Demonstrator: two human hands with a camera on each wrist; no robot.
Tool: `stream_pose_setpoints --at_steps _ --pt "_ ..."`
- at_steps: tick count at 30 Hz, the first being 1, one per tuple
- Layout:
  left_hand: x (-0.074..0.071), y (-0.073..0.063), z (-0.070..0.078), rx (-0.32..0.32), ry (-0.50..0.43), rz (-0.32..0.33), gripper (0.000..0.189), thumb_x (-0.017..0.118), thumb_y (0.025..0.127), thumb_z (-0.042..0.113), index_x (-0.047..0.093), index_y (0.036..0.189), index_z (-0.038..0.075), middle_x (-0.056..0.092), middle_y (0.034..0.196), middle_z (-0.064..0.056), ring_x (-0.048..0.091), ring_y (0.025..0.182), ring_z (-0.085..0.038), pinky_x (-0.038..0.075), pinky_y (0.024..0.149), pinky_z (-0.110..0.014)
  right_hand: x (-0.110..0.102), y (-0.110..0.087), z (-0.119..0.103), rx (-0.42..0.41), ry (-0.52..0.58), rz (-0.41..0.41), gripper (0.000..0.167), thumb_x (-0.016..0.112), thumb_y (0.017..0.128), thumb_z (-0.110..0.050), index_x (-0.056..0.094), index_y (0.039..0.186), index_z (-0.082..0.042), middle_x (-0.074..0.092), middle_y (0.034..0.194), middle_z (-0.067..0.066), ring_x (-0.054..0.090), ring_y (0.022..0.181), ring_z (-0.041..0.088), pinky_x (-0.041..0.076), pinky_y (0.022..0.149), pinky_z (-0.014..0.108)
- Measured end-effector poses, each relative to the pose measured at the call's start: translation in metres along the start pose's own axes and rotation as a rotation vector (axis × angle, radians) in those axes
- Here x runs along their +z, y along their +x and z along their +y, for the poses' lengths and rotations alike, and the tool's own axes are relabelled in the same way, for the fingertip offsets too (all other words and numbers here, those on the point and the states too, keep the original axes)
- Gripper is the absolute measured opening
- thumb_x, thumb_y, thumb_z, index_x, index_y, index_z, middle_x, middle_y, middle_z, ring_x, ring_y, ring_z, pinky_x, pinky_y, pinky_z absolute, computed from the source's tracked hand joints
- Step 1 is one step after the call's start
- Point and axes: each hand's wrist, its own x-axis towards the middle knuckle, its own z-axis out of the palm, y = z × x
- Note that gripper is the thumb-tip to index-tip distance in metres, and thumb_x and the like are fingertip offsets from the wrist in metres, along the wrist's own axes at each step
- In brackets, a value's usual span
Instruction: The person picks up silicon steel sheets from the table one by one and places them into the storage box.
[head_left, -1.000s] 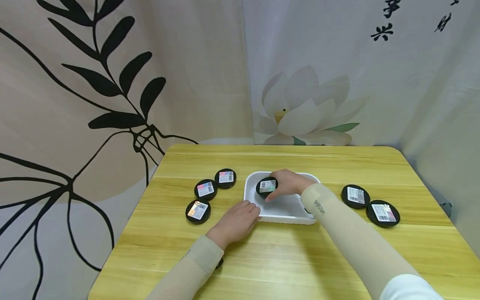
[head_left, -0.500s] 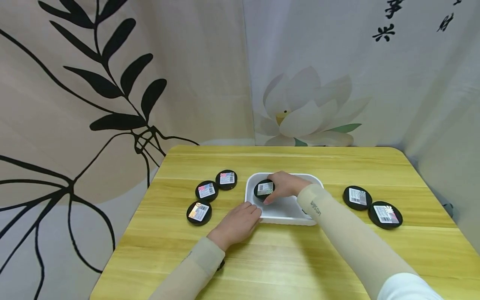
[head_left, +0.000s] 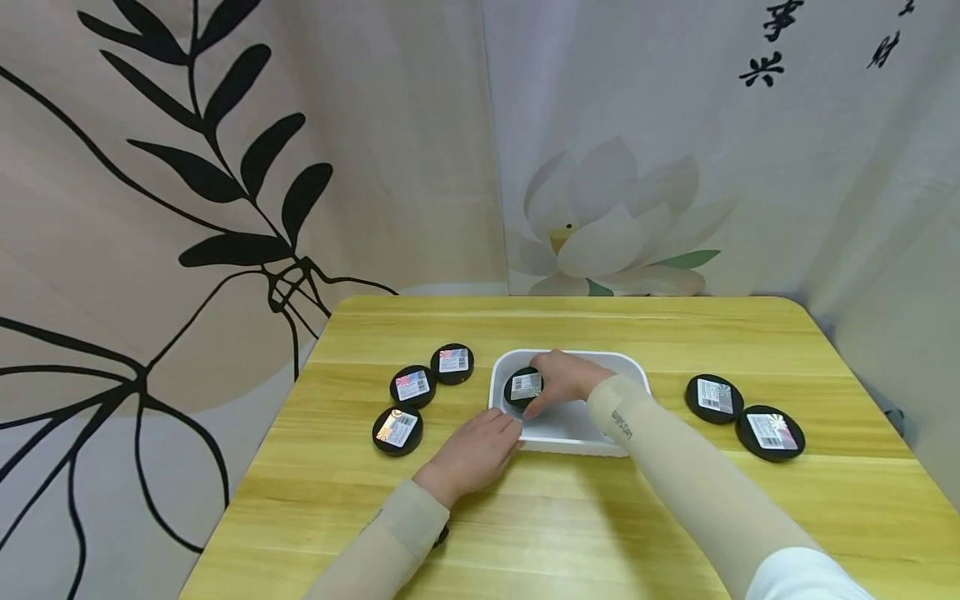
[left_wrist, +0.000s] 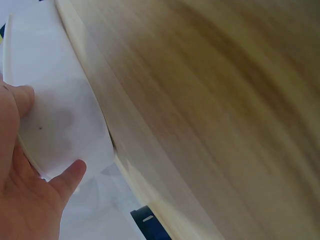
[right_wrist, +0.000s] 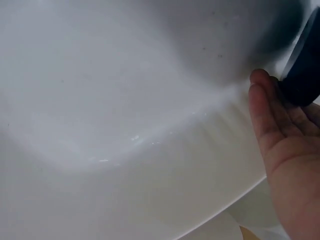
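My right hand (head_left: 564, 379) reaches into the white plastic tray (head_left: 581, 443) and grips a flat round black container (head_left: 523, 387) with a barcode label facing up. In the right wrist view the container (right_wrist: 303, 60) is tilted at the fingers, over the tray floor (right_wrist: 100, 85), where its shadow falls. At the tray's near left corner, my left hand (head_left: 474, 450) holds the rim. The left wrist view shows that hand's thumb and a finger spread against the tray's outer wall (left_wrist: 60, 95).
Left of the tray lie three similar black containers: one far (head_left: 452, 363), one middle (head_left: 412, 387), one near (head_left: 397, 430). Two more, one left (head_left: 714, 398) and one right (head_left: 770, 432), lie on the right. A dark object (head_left: 442, 536) is mostly hidden by the left forearm. A printed curtain hangs behind the wooden table (head_left: 570, 517).
My right hand has moved slightly left and lower in the tray with the black container. The left hand stays at the tray's corner.
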Motion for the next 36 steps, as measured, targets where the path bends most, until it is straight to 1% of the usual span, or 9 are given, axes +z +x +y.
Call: stream_pose_setpoints --at_steps 5,9,14,17,22,26,32,34,36 --pt "0.000 0.001 0.000 0.006 0.015 0.011 0.022 0.042 0.109 0.032 0.056 0.107 0.015 0.062 0.107 0.003 0.054 0.102 -0.015 0.049 0.096 -0.029 0.003 0.000 0.001 -0.011 -0.023 0.017 0.067 0.092 0.065 -0.052 0.065 0.113 -0.013 0.067 0.096 -0.005 0.060 0.087 0.014 0.052 0.084 0.032" --pt "0.000 0.000 0.000 0.010 0.010 0.013 0.022 0.042 0.109 0.032 0.056 0.106 0.015 0.062 0.106 0.003 0.055 0.102 -0.015 0.049 0.096 -0.029 0.005 0.001 0.001 -0.034 -0.042 0.027 0.064 0.092 0.065 -0.050 0.065 0.108 -0.012 0.067 0.092 -0.005 0.060 0.082 0.014 0.052 0.079 0.030" --pt "-0.001 0.001 0.000 0.022 0.012 0.028 0.021 0.043 0.109 0.031 0.055 0.105 0.015 0.063 0.107 0.003 0.056 0.102 -0.015 0.049 0.097 -0.029 0.006 0.001 0.000 -0.062 -0.098 0.040 0.061 0.093 0.063 -0.050 0.064 0.100 -0.010 0.065 0.086 -0.003 0.059 0.076 0.015 0.051 0.072 0.029" --pt "-0.001 0.001 0.000 0.018 0.014 0.021 0.021 0.043 0.109 0.032 0.055 0.105 0.015 0.063 0.109 0.002 0.056 0.104 -0.015 0.049 0.098 -0.029 0.008 0.001 -0.002 -0.070 -0.138 0.045 0.061 0.092 0.063 -0.053 0.064 0.097 -0.010 0.064 0.083 -0.003 0.058 0.074 0.015 0.050 0.070 0.029" --pt "0.000 0.001 0.000 0.015 0.004 0.018 0.021 0.044 0.108 0.032 0.056 0.107 0.015 0.064 0.111 0.002 0.056 0.105 -0.015 0.048 0.100 -0.030 0.011 0.002 -0.002 -0.092 -0.191 0.066 0.059 0.092 0.062 -0.053 0.064 0.093 -0.011 0.062 0.082 -0.003 0.056 0.074 0.014 0.050 0.070 0.029" --pt "0.000 0.001 0.000 0.026 0.004 0.032 0.020 0.044 0.108 0.032 0.055 0.104 0.015 0.063 0.106 0.002 0.056 0.101 -0.015 0.049 0.096 -0.030 0.012 0.002 -0.002 -0.116 -0.241 0.079 0.059 0.093 0.061 -0.053 0.065 0.091 -0.011 0.061 0.081 -0.003 0.055 0.073 0.014 0.049 0.070 0.029" --pt "0.001 0.001 -0.001 0.014 -0.003 0.017 0.022 0.042 0.109 0.032 0.055 0.105 0.015 0.062 0.107 0.003 0.055 0.102 -0.015 0.049 0.097 -0.030 0.012 0.002 -0.002 -0.111 -0.313 0.071 0.064 0.090 0.061 -0.060 0.065 0.093 -0.011 0.061 0.084 -0.004 0.055 0.074 0.014 0.050 0.073 0.031" --pt "0.001 0.001 -0.001 0.013 -0.004 0.020 0.021 0.042 0.109 0.032 0.055 0.106 0.016 0.062 0.108 0.003 0.055 0.102 -0.015 0.048 0.098 -0.030 0.011 0.002 -0.002 -0.104 -0.317 0.064 0.066 0.089 0.061 -0.063 0.065 0.093 -0.011 0.061 0.084 -0.003 0.055 0.075 0.014 0.051 0.073 0.031" --pt "0.001 0.001 0.000 0.016 -0.002 0.027 0.021 0.043 0.109 0.032 0.056 0.107 0.016 0.063 0.108 0.003 0.055 0.103 -0.015 0.048 0.099 -0.030 0.010 0.001 -0.002 -0.091 -0.286 0.056 0.066 0.089 0.060 -0.064 0.064 0.093 -0.012 0.062 0.084 -0.003 0.055 0.074 0.015 0.051 0.072 0.032"
